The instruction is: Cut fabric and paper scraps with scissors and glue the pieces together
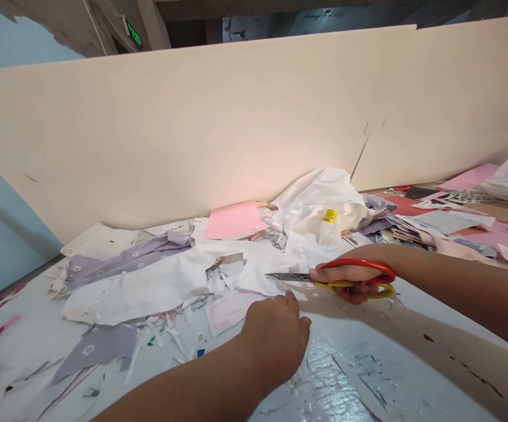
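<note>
My right hand [351,280] grips red-and-yellow-handled scissors [337,275], whose blades point left over a sheet of white paper [148,287] lying on the table. My left hand [275,337] rests knuckles-up on the table just in front of the blades, fingers curled down against a pale pink-edged scrap [227,310]; whether it pinches that scrap is hidden. A ragged cut-out gap [225,265] shows in the white sheet just left of the blade tips.
Scraps litter the white table [389,363]: lilac patterned pieces [126,258], a pink card [234,220], crumpled white paper with a yellow label [324,214], pink and grey sheets at right [456,225]. A tall beige board [236,129] walls off the back.
</note>
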A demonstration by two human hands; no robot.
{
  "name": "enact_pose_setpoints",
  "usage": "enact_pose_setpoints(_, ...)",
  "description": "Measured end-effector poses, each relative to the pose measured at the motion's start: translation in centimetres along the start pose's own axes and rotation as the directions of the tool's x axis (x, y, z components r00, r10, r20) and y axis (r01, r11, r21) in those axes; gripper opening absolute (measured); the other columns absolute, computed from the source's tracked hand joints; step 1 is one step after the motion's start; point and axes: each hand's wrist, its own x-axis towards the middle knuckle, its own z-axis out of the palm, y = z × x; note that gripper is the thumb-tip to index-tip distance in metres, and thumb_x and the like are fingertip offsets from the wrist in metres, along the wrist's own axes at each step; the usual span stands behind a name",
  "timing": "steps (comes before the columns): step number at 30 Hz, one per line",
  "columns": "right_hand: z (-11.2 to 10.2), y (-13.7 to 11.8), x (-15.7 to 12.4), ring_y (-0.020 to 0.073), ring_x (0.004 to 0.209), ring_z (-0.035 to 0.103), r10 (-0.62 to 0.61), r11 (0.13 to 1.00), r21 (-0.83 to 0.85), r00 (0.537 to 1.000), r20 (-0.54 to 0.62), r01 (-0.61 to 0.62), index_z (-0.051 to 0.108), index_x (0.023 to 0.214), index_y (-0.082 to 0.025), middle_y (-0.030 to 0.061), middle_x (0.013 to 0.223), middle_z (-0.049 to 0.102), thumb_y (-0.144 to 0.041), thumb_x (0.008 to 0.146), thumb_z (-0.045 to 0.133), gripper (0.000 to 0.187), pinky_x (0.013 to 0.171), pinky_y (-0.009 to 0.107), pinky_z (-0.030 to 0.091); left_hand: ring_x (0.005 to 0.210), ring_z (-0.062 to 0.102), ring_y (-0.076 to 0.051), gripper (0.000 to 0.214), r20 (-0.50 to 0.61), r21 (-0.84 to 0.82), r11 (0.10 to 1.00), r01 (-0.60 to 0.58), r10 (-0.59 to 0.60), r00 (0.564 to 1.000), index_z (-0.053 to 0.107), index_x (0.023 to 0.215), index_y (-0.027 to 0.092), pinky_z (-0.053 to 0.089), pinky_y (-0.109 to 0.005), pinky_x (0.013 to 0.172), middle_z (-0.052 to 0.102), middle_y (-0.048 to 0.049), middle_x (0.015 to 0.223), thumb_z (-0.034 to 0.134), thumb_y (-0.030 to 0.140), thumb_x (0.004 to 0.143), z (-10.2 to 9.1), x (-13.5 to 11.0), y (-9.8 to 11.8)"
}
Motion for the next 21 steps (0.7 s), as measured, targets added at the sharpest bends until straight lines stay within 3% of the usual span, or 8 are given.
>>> enact_pose_setpoints(7, 0.1, 0.0, -0.3, 0.0075, 0.037, 0.023, 0.067, 0.990, 0.118, 0.995, 0.075, -0.076, 0.040, 0.045, -0.017, -0.0023, 0.040, 0.028, -0.070, 0.077, 0.004, 0.072, 0.045, 0.025, 0.021, 0.077, 0.060, -0.025, 0.055, 0.003, 0.000, 1.000, -0.002, 0.002, 1.000, 0.040, 0.129, 0.007, 0.047, -0.036, 0.061, 0.063, -0.0152, 0.095, 0.020, 0.037, 0.087, 0.2, -0.1, -0.1)
enact_pose_setpoints(12, 0.8, 0.0, -1.6, 0.0082, 0.038, 0.022, 0.119, 0.990, 0.080, 0.993, 0.013, -0.119, 0.040, 0.044, -0.018, -0.0017, 0.042, 0.028, -0.071, 0.076, 0.005, 0.071, 0.044, 0.026, 0.022, 0.075, 0.060, -0.024, 0.055, -0.004, 0.004, 1.000, -0.008, 0.008, 1.000, 0.041, 0.128, 0.007, 0.047, -0.035, 0.059, 0.064, -0.0145, 0.092, 0.020, 0.036, 0.087, 0.2, 0.0, -0.1)
enact_pose_setpoints(17, 1.3, 1.4, -0.9, 0.0092, 0.040, 0.037, -0.055, 0.992, 0.098, 0.980, -0.192, 0.075, 0.040, 0.076, -0.020, -0.0036, 0.053, 0.045, -0.067, 0.072, 0.042, 0.047, 0.045, 0.025, 0.033, 0.075, 0.060, -0.025, 0.054, -0.012, -0.027, 0.999, -0.022, 0.021, 1.000, 0.042, 0.127, 0.007, 0.047, -0.037, 0.060, 0.064, -0.0134, 0.092, 0.019, 0.036, 0.087, 0.0, -0.1, -0.2)
enact_pose_setpoints(21, 1.4, 2.2, 0.0, 0.0083, 0.044, 0.044, -0.029, 0.972, 0.219, 0.965, -0.262, 0.089, 0.041, 0.082, -0.020, -0.0010, 0.066, 0.051, -0.055, 0.071, 0.052, 0.038, 0.044, 0.023, 0.036, 0.076, 0.060, -0.024, 0.053, -0.027, -0.023, 1.000, -0.018, 0.017, 0.999, 0.043, 0.126, 0.008, 0.047, -0.035, 0.061, 0.064, -0.0126, 0.092, 0.020, 0.036, 0.087, 0.0, -0.2, -0.2)
